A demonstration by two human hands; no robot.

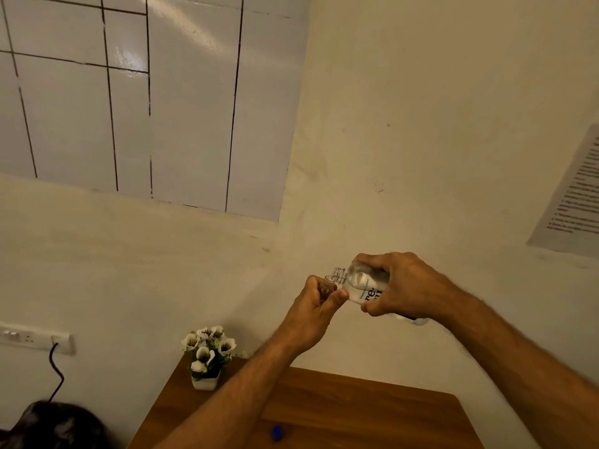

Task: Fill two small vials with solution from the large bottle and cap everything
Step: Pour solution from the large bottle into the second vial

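A cream wall (421,124) fills most of the view, with a white ruled board (162,108) high on the left and a printed sheet (573,196) at the right edge. Below, the wooden table (356,409) juts in from the bottom; a small pot of white flowers (207,354) stands at its far left corner and a blue cap (276,433) lies near its front edge. A wall socket strip (35,340) with a dark cable sits low on the left.

Both hands are raised in front of the wall, well above the table. The right hand (405,286) grips the large bottle (364,283) tilted on its side, fingers curled over the top of its body and thumb under the label, the open neck pointing left. The left hand (316,311) holds a small vial (327,285), fingers wrapped round it and thumb pressed against its side, so only its mouth shows. The bottle's neck touches or sits just over the vial's mouth; I cannot tell which.
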